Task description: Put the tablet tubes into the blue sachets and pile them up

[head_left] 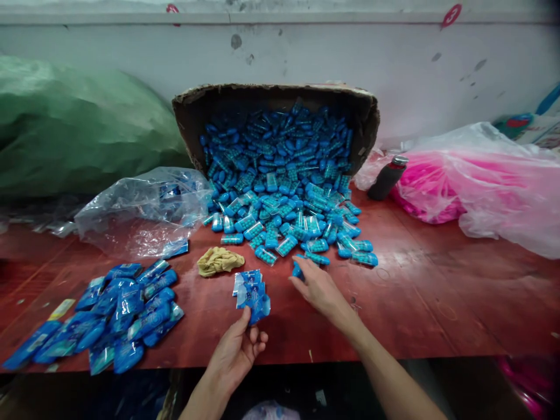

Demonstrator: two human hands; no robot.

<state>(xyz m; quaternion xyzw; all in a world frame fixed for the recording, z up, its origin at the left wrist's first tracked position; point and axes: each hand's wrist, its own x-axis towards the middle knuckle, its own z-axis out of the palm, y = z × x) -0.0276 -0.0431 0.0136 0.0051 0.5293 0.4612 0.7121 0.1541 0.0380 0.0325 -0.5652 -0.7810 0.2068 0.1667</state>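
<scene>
My left hand (241,344) pinches the lower end of a few overlapping blue printed packets (252,294) near the table's front edge. To its right, my right hand (312,284) has its fingers closed on a blue capsule (297,269), partly hidden by the fingers. Just beyond that hand, a large heap of blue capsules with clear halves (280,192) spills out of a tipped cardboard box (184,116). A crumpled yellowish cloth (219,261) lies left of the packets. Filled blue packets (126,309) form a pile at the left.
Clear plastic bag (140,204) behind the pile; big green bag (79,128) at the back left. A dark bottle (387,179) stands right of the box, beside plastic bags of pink items (481,181). The red table (420,309) ends in front of me.
</scene>
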